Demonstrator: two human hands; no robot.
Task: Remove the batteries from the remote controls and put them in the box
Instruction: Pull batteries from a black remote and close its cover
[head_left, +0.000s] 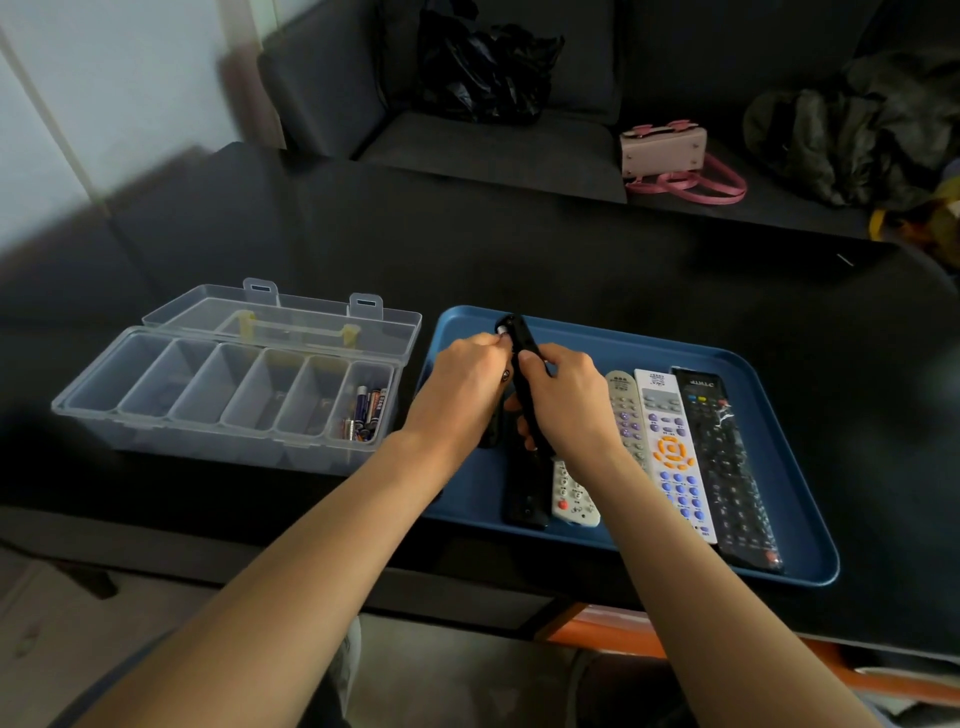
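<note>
Head view: at the left of the dark table (571, 260) stands a clear plastic box (223, 400), its lid (291, 322) thrown back on the far side. It has six compartments in a row; only the rightmost one holds batteries (366, 413), a small loose heap whose labels are too small to read. The other compartments show only faint reflections.

Just right of the box lies a blue tray (779, 467). Over its left part the left hand (457, 387) has its fingers curled, pinching the silver end of a battery (503, 329) at the far end of a black remote (524, 374). Whether the battery is seated in its slot or partly out cannot be told, as the fingers cover it. The right hand (566, 400) grips the black remote around its middle, holding it tilted up on edge above the tray; the fingers wrap behind it and are mostly hidden.

Under the hands lie another black remote (525, 491) and a small grey remote (571, 496), both partly covered by the wrists. Further right lie a grey remote with purple buttons (626, 410), half hidden by the right hand, a white remote with orange and blue buttons (675, 457), and a long black remote in a clear wrapper (727, 467).

Beyond the table, on a dark sofa (493, 145), sit a black bag (483, 67), a pink handbag (667, 153) and a blurred dark bundle at the far right, cut by the frame edge.
</note>
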